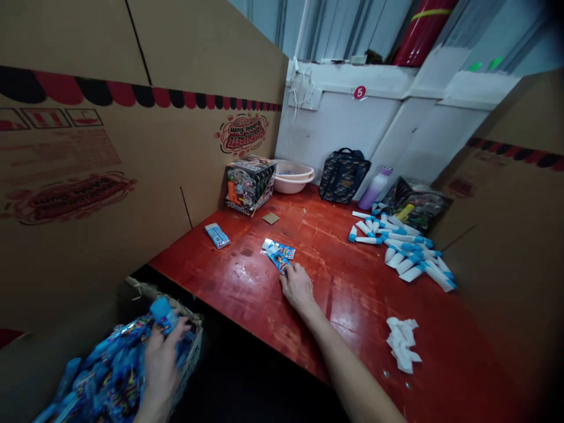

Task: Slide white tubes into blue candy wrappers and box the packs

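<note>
My left hand point(162, 358) is over an open carton at the lower left, its fingers closed on a blue-capped toothpaste tube point(164, 314); motion blurs it a little. Below and around it, many blue labelled tubes point(110, 376) fill the carton. On the red table my right hand point(298, 286) pinches the near end of a printed blue label point(278, 258). A second blue label point(287, 250) lies partly beneath that one. To their left rests a flat stack of blue labels point(217, 235). White tubes with blue caps point(403, 244) lie in a loose pile at the right.
Tall cardboard walls point(176, 153) stand left and right. A display box point(250, 185), pink basins point(293, 179), a dark bag point(344, 176) and a purple bottle point(375, 188) line the back. Crumpled white tissue point(402, 343) lies near right; a small cardboard piece point(270, 218) sits farther back.
</note>
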### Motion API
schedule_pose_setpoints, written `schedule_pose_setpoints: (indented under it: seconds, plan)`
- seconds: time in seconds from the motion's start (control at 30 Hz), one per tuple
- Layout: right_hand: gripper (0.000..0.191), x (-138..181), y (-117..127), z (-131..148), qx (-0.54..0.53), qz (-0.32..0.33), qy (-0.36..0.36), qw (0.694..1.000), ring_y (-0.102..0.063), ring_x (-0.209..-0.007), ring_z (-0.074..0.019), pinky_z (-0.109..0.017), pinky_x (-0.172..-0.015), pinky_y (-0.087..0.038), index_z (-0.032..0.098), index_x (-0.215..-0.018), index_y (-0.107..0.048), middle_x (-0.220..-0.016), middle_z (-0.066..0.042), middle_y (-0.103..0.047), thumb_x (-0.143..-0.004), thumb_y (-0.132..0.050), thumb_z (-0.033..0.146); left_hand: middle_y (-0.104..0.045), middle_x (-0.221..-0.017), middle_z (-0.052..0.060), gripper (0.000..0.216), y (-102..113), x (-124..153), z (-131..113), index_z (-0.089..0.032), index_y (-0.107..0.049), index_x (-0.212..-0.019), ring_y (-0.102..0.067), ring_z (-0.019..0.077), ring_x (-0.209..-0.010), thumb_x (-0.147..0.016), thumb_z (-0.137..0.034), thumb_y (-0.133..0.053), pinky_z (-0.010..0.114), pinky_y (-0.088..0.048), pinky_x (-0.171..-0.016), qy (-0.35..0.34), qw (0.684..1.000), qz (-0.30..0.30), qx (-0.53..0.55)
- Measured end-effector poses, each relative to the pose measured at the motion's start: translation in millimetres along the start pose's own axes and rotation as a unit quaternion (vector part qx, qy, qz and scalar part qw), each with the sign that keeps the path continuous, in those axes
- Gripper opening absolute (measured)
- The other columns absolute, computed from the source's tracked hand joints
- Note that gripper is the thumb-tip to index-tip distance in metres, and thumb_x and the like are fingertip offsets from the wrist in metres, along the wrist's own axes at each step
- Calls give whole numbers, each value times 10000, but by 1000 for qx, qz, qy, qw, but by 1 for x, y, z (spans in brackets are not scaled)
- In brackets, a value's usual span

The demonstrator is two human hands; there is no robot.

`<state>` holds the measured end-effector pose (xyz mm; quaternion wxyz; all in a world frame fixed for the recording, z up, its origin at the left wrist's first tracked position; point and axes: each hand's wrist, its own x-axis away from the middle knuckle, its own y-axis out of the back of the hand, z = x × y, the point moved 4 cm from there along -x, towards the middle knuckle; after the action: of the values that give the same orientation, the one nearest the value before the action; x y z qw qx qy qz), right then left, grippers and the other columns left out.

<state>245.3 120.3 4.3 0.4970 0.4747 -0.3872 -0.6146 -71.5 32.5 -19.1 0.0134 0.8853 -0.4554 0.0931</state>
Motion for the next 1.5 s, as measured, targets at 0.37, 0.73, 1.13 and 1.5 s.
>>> schedule_pose_setpoints:
  seconds: [0.37,0.73,1.13,1.5]
  plan:
    - [165,-12,-17,-25,-240,-31,-10,970,-495,-817,-195,-291,-775,-348,187,-726,-598,-833,-69,-582,-846,-490,223,-584,-1217,60,394,11,4,5,-279,-592,-1085,-476,321,-1183,-729,-445,-625,468,-305,-1053,-100,986,7,-136]
    - [285,36,8,-54,-491,-47,-78,866,-446,-576,-127,-235,-568,-362,185,-664,-545,-623,22,-521,-767,-522,450,-655,-987,71,342,-182,99,2,-204,-639,-1027,-609,189,-825,-708,-318,-689,269,-462,-646,150,893,408,117]
    - [341,81,30,-103,-633,-30,-160,757,-469,-596,-115,-204,-509,-336,179,-800,-617,-679,22,-561,-683,-676,494,-653,-651,28,209,-266,148,23,-123,-663,-712,-565,136,-565,-645,-309,-731,246,-432,-558,168,884,406,160]
    - [481,57,40,-144,-590,-11,-154,792,-340,-435,-71,-199,-418,-234,166,-561,-525,-484,49,-431,-739,-573,610,-661,-657,3,282,-333,165,36,-142,-675,-740,-580,130,-599,-577,-338,-795,239,-457,-587,210,863,409,209]
